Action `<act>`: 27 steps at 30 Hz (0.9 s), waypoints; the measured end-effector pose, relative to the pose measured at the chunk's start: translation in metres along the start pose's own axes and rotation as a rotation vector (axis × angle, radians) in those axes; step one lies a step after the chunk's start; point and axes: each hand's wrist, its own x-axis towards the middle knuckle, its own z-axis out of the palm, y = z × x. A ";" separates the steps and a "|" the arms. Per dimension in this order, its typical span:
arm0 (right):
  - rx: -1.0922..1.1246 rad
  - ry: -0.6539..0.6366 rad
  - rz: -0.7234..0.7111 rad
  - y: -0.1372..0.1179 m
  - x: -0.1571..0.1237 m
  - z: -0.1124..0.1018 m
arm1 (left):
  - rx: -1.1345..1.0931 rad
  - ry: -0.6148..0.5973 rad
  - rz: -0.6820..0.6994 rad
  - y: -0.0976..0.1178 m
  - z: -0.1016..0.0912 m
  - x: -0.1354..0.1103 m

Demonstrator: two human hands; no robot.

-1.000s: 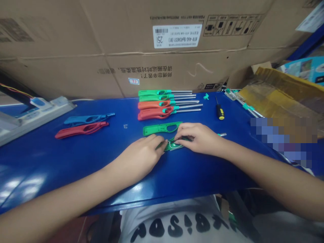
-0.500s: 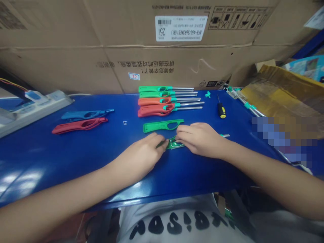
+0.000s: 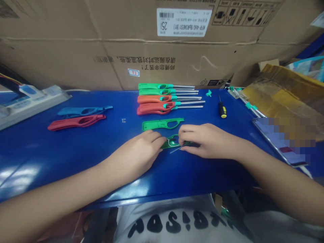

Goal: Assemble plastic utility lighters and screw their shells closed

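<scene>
In front of me on the table lies an opened green lighter half-shell (image 3: 173, 143) with a white wire showing inside. The fingers of my left hand (image 3: 145, 148) are closed on its left end. Over its right part, my right hand (image 3: 202, 140) pinches a thin grey tube-like piece (image 3: 175, 150) that points down and left from the fingertips. The right end of the shell is mostly hidden by that hand. Just beyond both hands rests a second green half-shell (image 3: 162, 124), its hollow side up.
Several lighters (image 3: 155, 108) lie in a row at the back. Blue (image 3: 76, 111) and red (image 3: 73, 123) casings lie left, small metal pins (image 3: 124, 120) nearby. A screwdriver (image 3: 222, 110), a phone (image 3: 278, 141) and a taped carton (image 3: 283, 91) are right; a power strip (image 3: 32, 104) is left.
The metal tube end that stuck out right of my right hand is no longer visible. A thin grey piece now shows left of its fingertips. My right hand has shifted slightly right.
</scene>
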 end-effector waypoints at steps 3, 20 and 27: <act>0.047 -0.008 -0.009 0.002 0.001 0.000 | -0.029 -0.026 -0.004 0.002 -0.004 0.001; 0.078 0.044 -0.039 0.007 0.002 0.004 | 0.171 -0.080 0.123 -0.001 0.001 0.000; 0.128 0.113 -0.024 0.011 0.004 0.006 | 0.192 -0.058 0.131 -0.001 0.000 -0.001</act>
